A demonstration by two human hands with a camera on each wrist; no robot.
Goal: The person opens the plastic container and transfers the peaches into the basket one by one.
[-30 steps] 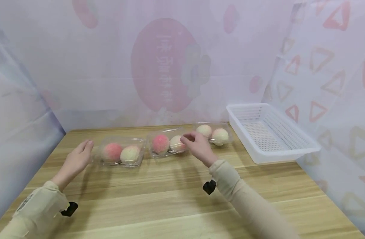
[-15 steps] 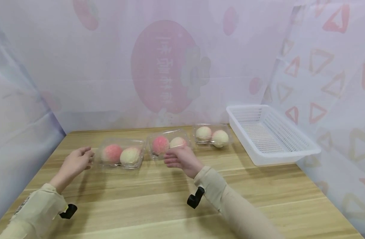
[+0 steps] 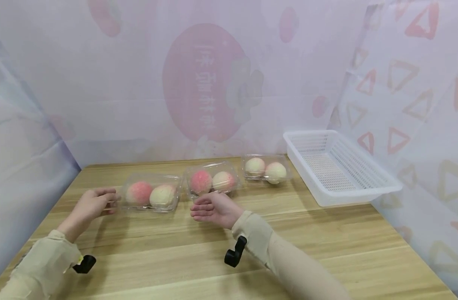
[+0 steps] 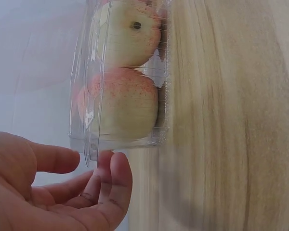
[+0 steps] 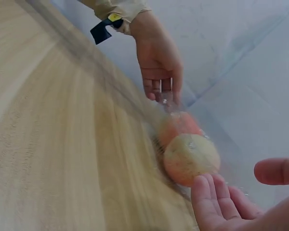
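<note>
From the head camera I see the left clamshell of peaches (image 3: pixel 151 194) on the wooden table (image 3: pixel 221 250), my left hand (image 3: pixel 91 205) at its nine o'clock end, my right hand (image 3: pixel 213 208) open at four o'clock, not touching. Left wrist: fingers (image 4: pixel 116 180) relaxed, touching the lid's rim, gripping nothing. Right wrist: palm (image 5: pixel 231 202) spread beside it. I judge it light, thin and crushable (slick too); take both short ends.

Clear box (image 5: pixel 185 144): lying on the tabletop (image 5: pixel 53 144), blurred, holding two peaches, a pink one (image 5: pixel 178 124) behind a pale yellow one (image 5: pixel 190 156). Right hand (image 5: pixel 241 202): showing at the lower right, palm up, fingers (image 5: pixel 209 197) extending just beside the pale peach, thumb (image 5: pixel 277 171) lying apart above them. Left hand (image 5: pixel 159 62): reaching down from the top, fingertips meeting the box's far end. Beige sleeve (image 5: pixel 118 7) and black strap (image 5: pixel 105 29): sitting at that wrist.
</note>
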